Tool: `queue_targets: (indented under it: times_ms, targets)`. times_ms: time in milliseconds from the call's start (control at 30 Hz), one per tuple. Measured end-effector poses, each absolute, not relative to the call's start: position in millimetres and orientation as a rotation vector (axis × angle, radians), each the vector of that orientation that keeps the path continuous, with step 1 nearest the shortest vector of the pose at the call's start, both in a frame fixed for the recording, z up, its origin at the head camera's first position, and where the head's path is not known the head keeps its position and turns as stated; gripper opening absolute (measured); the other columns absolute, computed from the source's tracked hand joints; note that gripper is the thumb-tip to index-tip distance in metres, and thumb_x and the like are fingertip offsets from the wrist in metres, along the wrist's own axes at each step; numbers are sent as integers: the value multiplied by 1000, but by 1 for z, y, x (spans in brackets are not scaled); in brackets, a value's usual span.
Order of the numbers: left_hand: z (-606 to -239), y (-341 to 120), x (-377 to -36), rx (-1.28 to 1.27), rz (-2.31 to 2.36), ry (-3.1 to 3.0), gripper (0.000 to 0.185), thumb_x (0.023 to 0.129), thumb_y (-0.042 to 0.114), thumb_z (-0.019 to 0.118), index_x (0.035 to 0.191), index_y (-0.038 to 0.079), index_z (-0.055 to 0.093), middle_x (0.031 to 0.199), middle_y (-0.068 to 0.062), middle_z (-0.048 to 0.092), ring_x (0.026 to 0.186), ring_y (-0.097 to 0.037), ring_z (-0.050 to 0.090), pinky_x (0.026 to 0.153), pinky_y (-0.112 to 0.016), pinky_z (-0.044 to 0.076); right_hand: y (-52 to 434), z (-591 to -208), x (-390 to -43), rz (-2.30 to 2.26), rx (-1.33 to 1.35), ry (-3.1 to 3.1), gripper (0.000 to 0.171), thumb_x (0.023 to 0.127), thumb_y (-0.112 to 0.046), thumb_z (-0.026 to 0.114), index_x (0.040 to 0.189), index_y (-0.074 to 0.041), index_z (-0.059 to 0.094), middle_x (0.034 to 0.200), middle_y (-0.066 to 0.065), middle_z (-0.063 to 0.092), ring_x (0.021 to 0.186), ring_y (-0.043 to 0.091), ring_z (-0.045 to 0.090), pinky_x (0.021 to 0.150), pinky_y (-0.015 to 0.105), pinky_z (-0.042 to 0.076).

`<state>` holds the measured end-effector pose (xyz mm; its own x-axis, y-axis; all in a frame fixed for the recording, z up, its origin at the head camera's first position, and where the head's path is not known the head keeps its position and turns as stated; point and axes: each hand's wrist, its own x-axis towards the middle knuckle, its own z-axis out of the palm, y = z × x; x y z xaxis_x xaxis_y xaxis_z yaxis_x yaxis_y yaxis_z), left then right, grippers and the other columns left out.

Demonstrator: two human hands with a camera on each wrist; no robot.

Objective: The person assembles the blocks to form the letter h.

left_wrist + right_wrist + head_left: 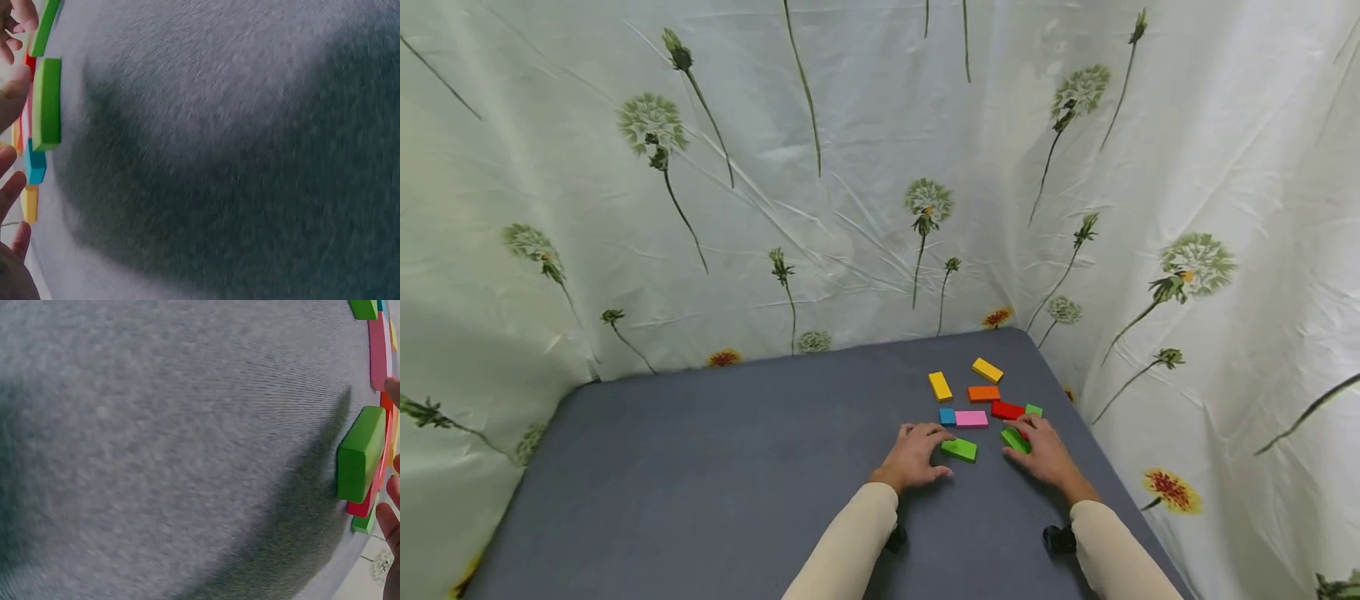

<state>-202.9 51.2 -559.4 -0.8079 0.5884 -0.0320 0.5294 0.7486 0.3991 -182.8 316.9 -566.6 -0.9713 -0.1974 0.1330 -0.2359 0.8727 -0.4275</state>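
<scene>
Basically, both hands rest low on the grey table [715, 467] amid a cluster of coloured blocks. Left hand [916, 457] lies flat, fingers relaxed, fingertips touching a green block [959, 450] at its 3 o'clock; nothing gripped. Right hand [1047, 454] has fingers curled over a second green block [1014, 440] at its 9 o'clock, looks like a light pinch, not fully clear. At 12 o'clock from the hands sit the pink block [972, 419], blue block [947, 417], red block [1007, 410], orange block [983, 393] and two yellow blocks [940, 387].

Risk: the blocks sit close together, so a sliding finger could knock the red or pink one askew; a loose pinch could drop the green one.

No brands, labels or writing readable.
</scene>
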Motion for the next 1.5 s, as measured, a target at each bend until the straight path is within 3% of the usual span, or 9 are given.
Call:
queue_targets:
  times_ms: [233,567,967,1500]
  targets:
    - [-565,62,-202,822,710,2730,50,82,33,76,129,21,61,131,3,56,122,-17,49,103,-39,36,317,-575,-179,722,303,-2973,32,82,-13,74,111,1,68,107,14,56,102,35,52,89,52,43]
    - [-572,75,-208,751,710,2700,39,88,22,71,126,20,63,128,4,58,120,-17,50,102,-40,38,313,-579,-177,734,300,-2943,26,83,-4,71,107,4,69,106,16,56,102,37,52,92,54,42]
    - [-576,82,-216,750,600,2742,31,86,17,72,117,17,69,116,2,64,107,-17,54,93,-35,42,309,-575,-179,767,278,-2943,24,83,-2,71,106,6,69,104,15,57,100,36,54,90,53,44]
    - [-575,91,-224,833,512,2741,31,87,15,71,118,17,70,114,1,65,104,-18,55,95,-34,45,316,-574,-182,764,248,-2966,28,82,-1,72,108,8,69,98,11,55,94,30,54,87,48,46]
